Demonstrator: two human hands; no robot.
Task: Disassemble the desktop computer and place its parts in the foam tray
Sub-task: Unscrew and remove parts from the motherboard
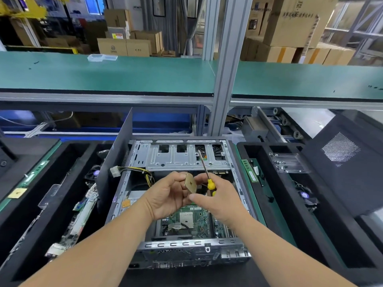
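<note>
A small square processor chip (191, 183), gold-toned, is pinched between the fingers of both hands above the open desktop computer case (180, 195). The left hand (167, 196) curls around its left edge, thumb and forefinger closed on it. The right hand (215, 198) touches the chip's right and lower edge with thumb and fingertip while its other fingers clench a yellow-handled screwdriver (207, 172), whose shaft slants up and away from the knuckles toward the metal drive bay (178, 156).

Directly below the fingers lies the green motherboard (192, 218), with its pale square socket (186, 220) bare and just under the left wrist. To the left of the left hand, a bundle of yellow and black power cables (143, 172) ends in a white connector (114, 171). The raised grey side panel (116, 162) stands beyond that.

Further left of the left forearm sits a black foam tray (51, 204) holding circuit boards, a fan and another gold chip (17, 193). To the right of the right forearm, a second foam tray (290, 193) carries a green memory stick (249, 170), a clear plastic bracket (288, 162) and a small fan (304, 195).
</note>
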